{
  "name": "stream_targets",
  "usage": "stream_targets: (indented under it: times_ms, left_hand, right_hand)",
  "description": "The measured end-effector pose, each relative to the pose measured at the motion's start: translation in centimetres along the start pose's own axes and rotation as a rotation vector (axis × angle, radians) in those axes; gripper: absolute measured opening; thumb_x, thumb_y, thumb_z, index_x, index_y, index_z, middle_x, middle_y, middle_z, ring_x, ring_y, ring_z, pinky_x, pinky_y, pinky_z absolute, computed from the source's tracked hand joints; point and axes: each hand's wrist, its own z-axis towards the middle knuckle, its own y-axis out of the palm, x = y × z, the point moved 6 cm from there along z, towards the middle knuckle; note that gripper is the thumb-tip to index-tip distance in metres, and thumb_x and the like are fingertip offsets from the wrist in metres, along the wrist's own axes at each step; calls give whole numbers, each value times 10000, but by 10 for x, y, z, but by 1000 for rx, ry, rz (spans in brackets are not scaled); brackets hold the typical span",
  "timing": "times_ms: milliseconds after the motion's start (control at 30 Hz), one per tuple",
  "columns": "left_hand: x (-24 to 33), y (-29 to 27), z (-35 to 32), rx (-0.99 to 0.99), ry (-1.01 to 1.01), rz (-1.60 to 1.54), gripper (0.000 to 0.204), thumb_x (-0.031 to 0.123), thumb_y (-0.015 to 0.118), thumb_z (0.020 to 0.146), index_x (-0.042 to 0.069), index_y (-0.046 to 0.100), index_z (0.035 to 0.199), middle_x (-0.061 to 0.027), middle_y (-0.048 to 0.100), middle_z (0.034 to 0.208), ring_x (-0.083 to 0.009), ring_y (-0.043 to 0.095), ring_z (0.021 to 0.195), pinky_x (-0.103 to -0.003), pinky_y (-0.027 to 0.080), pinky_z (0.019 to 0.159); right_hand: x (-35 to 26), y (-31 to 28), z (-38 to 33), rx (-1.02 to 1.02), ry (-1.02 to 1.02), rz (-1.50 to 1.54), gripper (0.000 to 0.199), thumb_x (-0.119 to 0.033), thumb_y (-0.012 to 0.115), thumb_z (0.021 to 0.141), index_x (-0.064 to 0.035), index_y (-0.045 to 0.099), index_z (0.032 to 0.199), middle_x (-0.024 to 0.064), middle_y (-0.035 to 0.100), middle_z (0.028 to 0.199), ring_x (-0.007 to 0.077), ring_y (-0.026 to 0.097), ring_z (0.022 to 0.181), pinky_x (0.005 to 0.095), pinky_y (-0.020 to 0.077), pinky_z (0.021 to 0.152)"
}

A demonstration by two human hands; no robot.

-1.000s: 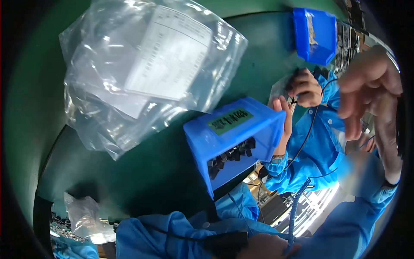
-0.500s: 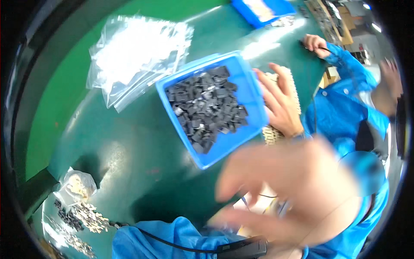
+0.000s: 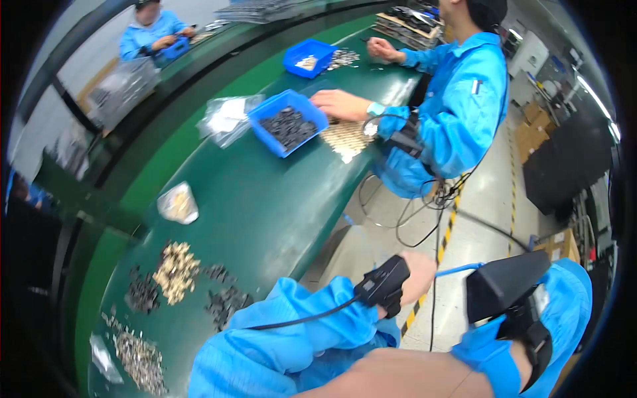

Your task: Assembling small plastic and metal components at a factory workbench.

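My left hand (image 3: 419, 275) is beyond the table's near edge, over the floor, partly behind the black device (image 3: 385, 285) strapped to its wrist. Its fingers do not show clearly. Close to the camera, my right hand (image 3: 378, 377) crosses the lower edge of the picture, its fingers hidden or cut off. Another black device (image 3: 507, 292) sits on my right forearm. Nearest on the green table (image 3: 259, 219) lie a pile of black pieces (image 3: 225, 305), a pile of cream pieces (image 3: 176, 270) and small metallic parts (image 3: 141, 361).
A co-worker (image 3: 458, 99) rests one hand by a blue bin (image 3: 282, 149) of black parts, beside a mat of cream pieces (image 3: 346, 140). Clear bags (image 3: 229, 119) and another blue bin (image 3: 310, 56) lie farther off. Cables (image 3: 424, 205) hang beside the table.
The view has swung back and widened. The bin with black parts now appears smaller and farther away. My blurred right hand, formerly in front of it, is down at the lower edge.
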Motion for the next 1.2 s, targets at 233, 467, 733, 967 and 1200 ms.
stream_targets:
  times_ms: [233, 467, 733, 967, 1200]
  left_hand:
    - [-5, -11, -34, 337, -73, 50, 184, 96, 623, 658, 18, 609, 825, -153, 625, 810, -316, 627, 810, -407, 487, 694]
    - [8, -60, -131, 306, -42, 75, 606, 122, 671, 718, 9, 454, 1272, -194, 457, 1279, -356, 427, 1228, -452, 361, 990]
    - [-12, -159, -258, 758, -159, 118, 159, -4, 625, 767, 20, 638, 923, -140, 656, 899, -315, 636, 840, -373, 489, 740]
    - [-98, -155, -341, 1156, -320, 264, 107, -68, 566, 784, -3, 585, 867, -140, 626, 896, -303, 602, 817, -367, 458, 739]
    - [-116, -160, -335, 1252, -287, 351, 133, -31, 601, 738, 28, 598, 857, -118, 628, 891, -303, 595, 840, -396, 443, 750]
  right_hand:
    - [-31, 74, -47, -71, 167, 61, 155, -253, 566, 870, -99, 556, 884, 54, 573, 683, 288, 594, 619, 382, 445, 505]
    - [-69, 91, -57, 155, 173, -326, 213, -238, 611, 708, -87, 578, 854, 27, 567, 628, 260, 583, 581, 349, 422, 483]
    - [-111, 112, -45, 347, -196, -874, 200, -240, 607, 701, -83, 577, 822, 18, 552, 619, 221, 565, 573, 328, 409, 481]
    - [-100, 135, -1, 402, -187, -1070, 191, -241, 604, 695, -80, 576, 794, 10, 538, 611, 188, 548, 567, 310, 397, 479]
    - [-106, 145, 26, 524, -527, -1197, 262, -190, 636, 655, -70, 701, 879, -28, 482, 632, 100, 444, 501, 233, 300, 426]
